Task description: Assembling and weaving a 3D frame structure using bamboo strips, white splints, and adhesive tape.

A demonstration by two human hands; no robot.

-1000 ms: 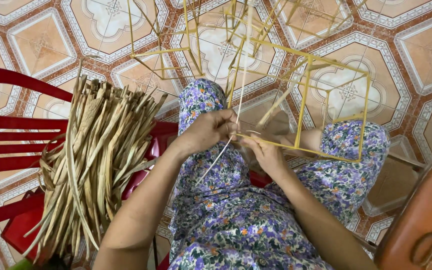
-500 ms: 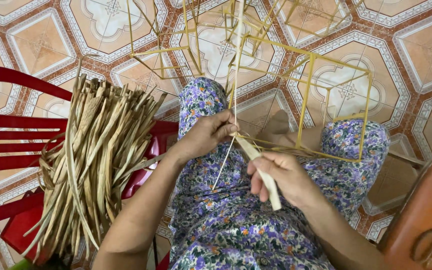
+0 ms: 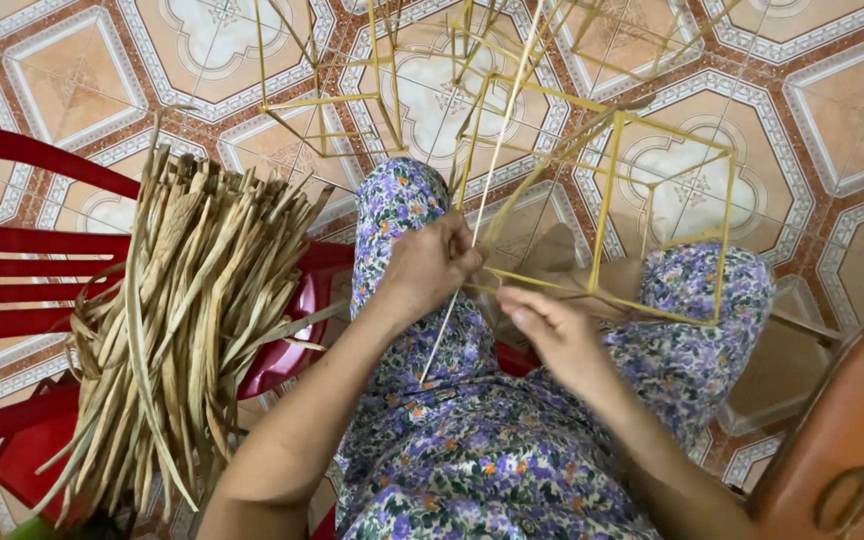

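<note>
One pale strip [image 3: 487, 170] is pinched in the left hand [image 3: 430, 265], its long axis rising away; the right hand [image 3: 552, 335], fingers loosely curled, is held empty just beside the frame [image 3: 607, 215].

Frame [image 3: 612, 170] of thin yellow sticks — matt, smooth, like split bamboo. Bundle of strips [image 3: 177, 320], left of centre — dry, fibrous, tan plant leaf, dull and creased. Chair [image 3: 12, 240], left edge — glossy red plastic. Dress [image 3: 472, 450] — soft printed floral cloth. Floor [image 3: 832, 90] — glazed patterned ceramic tile with a slight sheen.
</note>
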